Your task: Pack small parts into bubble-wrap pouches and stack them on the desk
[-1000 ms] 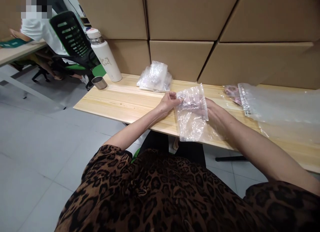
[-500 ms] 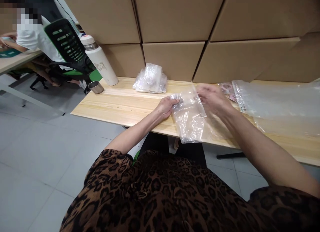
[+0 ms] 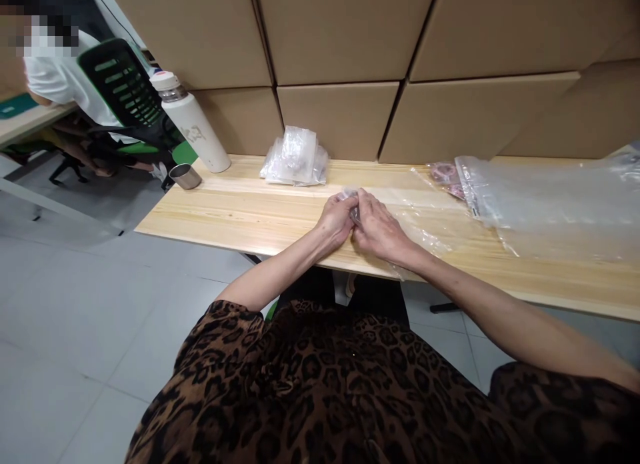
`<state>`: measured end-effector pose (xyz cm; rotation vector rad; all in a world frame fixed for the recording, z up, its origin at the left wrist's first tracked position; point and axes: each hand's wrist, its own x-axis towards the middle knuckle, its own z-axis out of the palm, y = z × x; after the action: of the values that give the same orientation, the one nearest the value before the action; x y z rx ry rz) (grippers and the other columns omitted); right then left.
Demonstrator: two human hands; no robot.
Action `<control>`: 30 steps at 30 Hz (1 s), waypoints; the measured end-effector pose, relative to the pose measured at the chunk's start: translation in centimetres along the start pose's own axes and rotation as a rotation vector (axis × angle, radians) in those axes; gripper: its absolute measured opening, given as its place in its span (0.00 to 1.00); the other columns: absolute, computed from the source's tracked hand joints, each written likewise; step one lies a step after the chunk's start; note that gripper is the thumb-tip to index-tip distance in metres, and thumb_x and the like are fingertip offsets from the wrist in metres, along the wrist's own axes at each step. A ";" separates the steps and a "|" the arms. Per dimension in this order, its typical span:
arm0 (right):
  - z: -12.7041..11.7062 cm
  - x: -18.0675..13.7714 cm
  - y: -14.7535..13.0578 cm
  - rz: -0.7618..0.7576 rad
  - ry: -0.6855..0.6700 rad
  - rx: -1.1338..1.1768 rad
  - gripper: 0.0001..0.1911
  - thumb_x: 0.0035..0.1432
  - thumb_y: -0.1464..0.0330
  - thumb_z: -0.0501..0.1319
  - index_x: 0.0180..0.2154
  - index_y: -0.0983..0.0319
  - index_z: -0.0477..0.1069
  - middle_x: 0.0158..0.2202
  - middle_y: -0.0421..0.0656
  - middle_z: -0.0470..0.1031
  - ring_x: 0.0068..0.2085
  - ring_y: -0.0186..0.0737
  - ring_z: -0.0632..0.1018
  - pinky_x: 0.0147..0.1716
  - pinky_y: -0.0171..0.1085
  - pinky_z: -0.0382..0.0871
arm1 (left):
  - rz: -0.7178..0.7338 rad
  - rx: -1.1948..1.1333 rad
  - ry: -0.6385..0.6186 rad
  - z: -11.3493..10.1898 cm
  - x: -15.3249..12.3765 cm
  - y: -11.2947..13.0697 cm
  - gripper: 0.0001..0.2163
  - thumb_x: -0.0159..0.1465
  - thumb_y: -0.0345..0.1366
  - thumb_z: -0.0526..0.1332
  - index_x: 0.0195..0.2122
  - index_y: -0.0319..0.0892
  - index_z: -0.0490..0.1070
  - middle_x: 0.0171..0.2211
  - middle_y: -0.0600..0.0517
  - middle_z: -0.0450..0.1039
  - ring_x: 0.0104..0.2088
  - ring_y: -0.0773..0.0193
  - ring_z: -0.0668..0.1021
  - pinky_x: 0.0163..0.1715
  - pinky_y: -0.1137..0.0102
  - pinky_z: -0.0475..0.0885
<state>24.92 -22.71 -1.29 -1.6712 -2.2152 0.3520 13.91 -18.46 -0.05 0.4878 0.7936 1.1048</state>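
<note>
My left hand [image 3: 335, 219] and my right hand [image 3: 379, 229] meet over the front part of the table. Between them is a clear plastic bag [image 3: 347, 194], gathered up small and mostly covered by my fingers. The left hand is closed around it, thumb on top. The right hand's fingers press over it from the other side. What the bag contains, if anything, cannot be made out. Just right of my hands, thin clear plastic [image 3: 427, 234] lies flat on the wood.
A small pile of filled clear bags [image 3: 299, 159] sits at the back. A white bottle [image 3: 193, 127] and a metal cup [image 3: 185, 177] stand left. Large plastic bags [image 3: 550, 204] and pink packets [image 3: 445, 177] lie right. Cardboard boxes [image 3: 340, 117] wall the back. A person [image 3: 55, 77] sits far left.
My right hand has come left and down against my left hand. The bag, spread out and hanging past the table edge before, is now gathered between both hands.
</note>
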 end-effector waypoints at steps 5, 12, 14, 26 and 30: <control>-0.5 -0.3 2.0 -0.083 0.111 0.125 0.41 0.64 0.69 0.54 0.75 0.75 0.53 0.73 0.68 0.64 0.73 0.65 0.70 0.71 0.63 0.66 | -0.072 -0.017 0.017 -0.5 -1.3 1.1 0.19 0.79 0.44 0.56 0.33 0.41 0.74 0.27 0.52 0.79 0.33 0.65 0.82 0.48 0.70 0.76; -3.1 -1.5 2.7 0.013 0.179 0.802 0.31 0.60 0.57 0.67 0.62 0.61 0.70 0.61 0.53 0.80 0.61 0.57 0.81 0.66 0.58 0.72 | -0.102 -0.096 -0.153 -0.7 -2.1 0.9 0.12 0.77 0.42 0.61 0.42 0.40 0.79 0.40 0.49 0.84 0.47 0.63 0.84 0.62 0.67 0.72; -3.7 -1.8 2.6 0.098 0.073 1.056 0.31 0.54 0.55 0.73 0.56 0.60 0.74 0.57 0.50 0.82 0.56 0.53 0.83 0.61 0.53 0.76 | -0.134 -0.131 -0.201 -0.4 -2.3 0.4 0.07 0.75 0.33 0.63 0.40 0.39 0.80 0.36 0.51 0.83 0.39 0.67 0.83 0.60 0.67 0.74; -3.9 -4.0 2.1 0.014 0.278 0.158 0.32 0.65 0.60 0.64 0.65 0.69 0.70 0.64 0.63 0.74 0.65 0.67 0.74 0.66 0.67 0.68 | -0.020 -0.110 -0.104 0.6 -2.0 -1.6 0.05 0.62 0.20 0.69 0.36 0.35 0.82 0.31 0.52 0.84 0.33 0.69 0.83 0.54 0.68 0.76; -1.6 -5.0 0.4 -0.124 0.268 -0.213 0.39 0.65 0.67 0.60 0.73 0.75 0.57 0.73 0.68 0.62 0.72 0.70 0.67 0.70 0.67 0.64 | 0.003 -0.109 -0.043 1.0 -2.1 -1.6 0.06 0.65 0.20 0.65 0.34 0.35 0.80 0.29 0.53 0.82 0.34 0.69 0.83 0.56 0.70 0.75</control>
<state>27.18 -27.44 -0.55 -1.5653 -2.1987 -0.1380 15.16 -20.99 0.08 0.4194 0.6911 1.1301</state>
